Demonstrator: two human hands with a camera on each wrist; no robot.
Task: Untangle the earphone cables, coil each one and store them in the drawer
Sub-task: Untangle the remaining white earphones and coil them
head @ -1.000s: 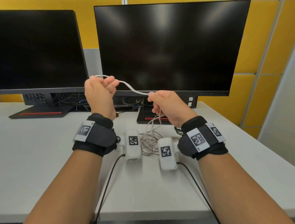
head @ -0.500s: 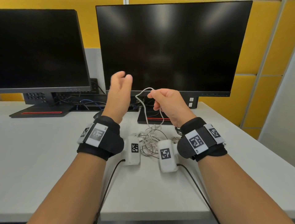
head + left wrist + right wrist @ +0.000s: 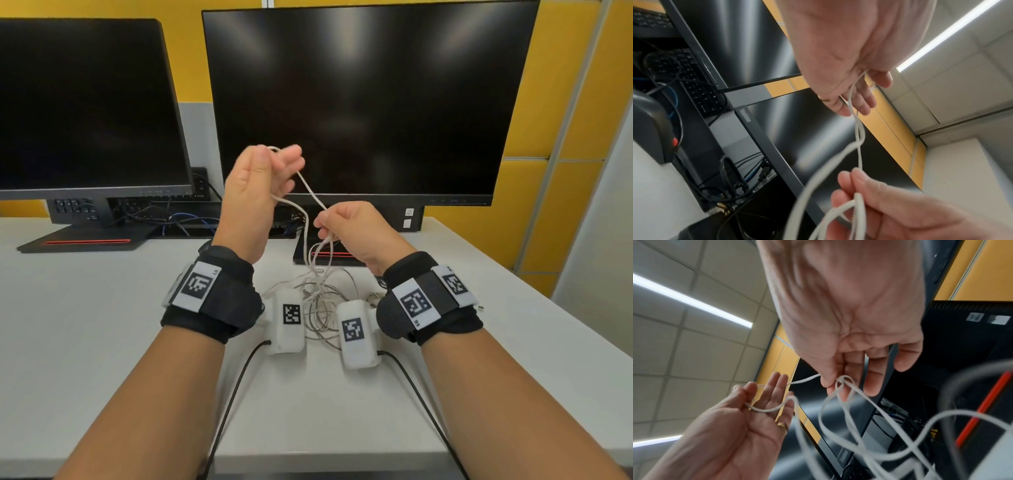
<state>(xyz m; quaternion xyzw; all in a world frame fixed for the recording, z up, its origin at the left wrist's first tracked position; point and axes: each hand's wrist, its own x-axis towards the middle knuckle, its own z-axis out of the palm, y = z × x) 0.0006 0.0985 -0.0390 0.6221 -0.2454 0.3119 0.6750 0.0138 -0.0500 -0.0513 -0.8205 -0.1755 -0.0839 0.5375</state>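
Note:
A white earphone cable [image 3: 310, 192] runs taut between my two raised hands. My left hand [image 3: 274, 161] is up in front of the big monitor with its fingers nearly straight. The cable loops across its palm [image 3: 764, 410], and the thumb pins it against the forefinger. My right hand [image 3: 325, 226], lower and to the right, pinches the cable [image 3: 840, 381] between thumb and fingertips. From there several strands hang down to a tangle of white cables [image 3: 318, 301] on the table between my wrists. No drawer is in view.
Two dark monitors [image 3: 359, 102] [image 3: 82, 109] stand at the back of the white table [image 3: 85, 342], with dark wires and a keyboard [image 3: 701, 94] behind them. Black leads [image 3: 233, 394] run from the wrist cameras to the table's front edge. The table's right edge [image 3: 548, 291] is close.
A second ago the left hand gripped the cable out to the left. It let go, opened and swung right. Now the cable loops over its fingers, and the hands are closer together.

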